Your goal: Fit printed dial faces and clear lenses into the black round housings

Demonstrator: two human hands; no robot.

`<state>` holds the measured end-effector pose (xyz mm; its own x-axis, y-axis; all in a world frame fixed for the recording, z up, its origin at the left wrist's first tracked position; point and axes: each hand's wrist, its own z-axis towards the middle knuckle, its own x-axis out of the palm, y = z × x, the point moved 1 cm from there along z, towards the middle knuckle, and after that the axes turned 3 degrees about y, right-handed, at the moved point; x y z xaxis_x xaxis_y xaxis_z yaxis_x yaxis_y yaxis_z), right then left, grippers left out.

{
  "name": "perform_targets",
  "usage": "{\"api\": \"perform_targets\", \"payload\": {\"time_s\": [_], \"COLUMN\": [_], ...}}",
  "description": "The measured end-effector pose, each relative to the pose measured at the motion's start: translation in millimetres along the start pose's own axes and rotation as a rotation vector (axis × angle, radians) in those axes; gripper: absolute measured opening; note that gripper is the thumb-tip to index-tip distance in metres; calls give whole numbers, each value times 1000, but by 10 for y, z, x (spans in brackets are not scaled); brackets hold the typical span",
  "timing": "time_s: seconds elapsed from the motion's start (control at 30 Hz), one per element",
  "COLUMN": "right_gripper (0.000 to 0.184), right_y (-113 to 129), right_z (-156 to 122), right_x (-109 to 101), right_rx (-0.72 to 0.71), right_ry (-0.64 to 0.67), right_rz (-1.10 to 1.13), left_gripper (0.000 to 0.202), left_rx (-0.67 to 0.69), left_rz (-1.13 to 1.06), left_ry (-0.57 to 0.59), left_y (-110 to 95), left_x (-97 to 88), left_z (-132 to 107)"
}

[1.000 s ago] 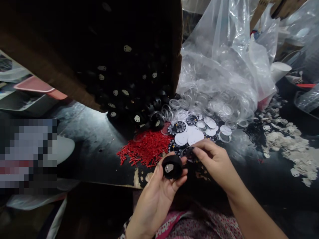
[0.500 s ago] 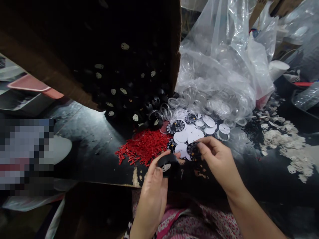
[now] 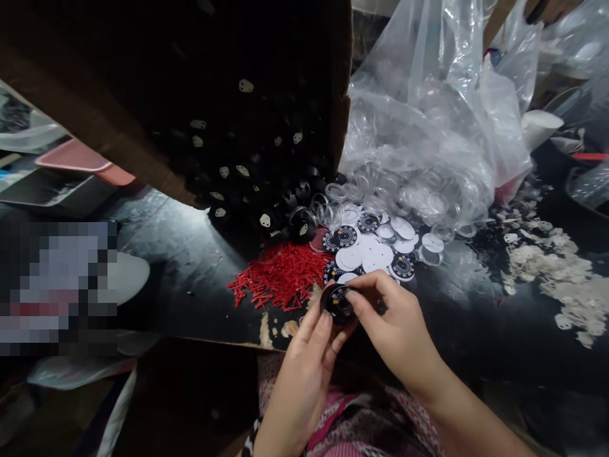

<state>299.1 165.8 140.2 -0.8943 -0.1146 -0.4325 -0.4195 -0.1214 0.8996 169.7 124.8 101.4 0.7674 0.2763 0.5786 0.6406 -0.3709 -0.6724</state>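
My left hand point(image 3: 304, 355) is closed around a small black round case point(image 3: 326, 306), held just above the table's near edge. My right hand point(image 3: 397, 320) pinches a black dial disc point(image 3: 339, 301) with pale markings against the open face of that case. Whether the disc is seated inside the rim I cannot tell. Just beyond my hands lie loose dial discs, some white side up point(image 3: 377, 255) and some printed side up point(image 3: 345, 236). To their left is a heap of small red plastic pointers point(image 3: 280, 276).
A large tipped cardboard box point(image 3: 345, 127) spills black cases point(image 3: 297, 190) at the back. Clear rings point(image 3: 375, 184) lie before a plastic bag point(image 3: 419, 114). Pale flat pieces point(image 3: 547, 263) are heaped at right. A pink tray point(image 3: 76, 155) stands at left.
My right hand has carried the dial disc left onto the case. My left hand has turned the case so its open face shows. The view has shifted slightly.
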Motion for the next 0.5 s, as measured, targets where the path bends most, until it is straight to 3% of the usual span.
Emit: {"api": "perform_targets", "payload": {"time_s": [0.27,0.5], "right_gripper": [8,12], "right_y": [-56,-68], "right_z": [54,-35], "right_x": [14,105], "right_rx": [160,187], "right_ry": [126,231], "right_rz": [16,-24], "left_gripper": [42,35], "left_rx": [82,88], "left_rz": [270,386], "left_ry": [52,88], "left_y": [73,16], "left_x": [-182,-260], "left_z": [31,-27]}}
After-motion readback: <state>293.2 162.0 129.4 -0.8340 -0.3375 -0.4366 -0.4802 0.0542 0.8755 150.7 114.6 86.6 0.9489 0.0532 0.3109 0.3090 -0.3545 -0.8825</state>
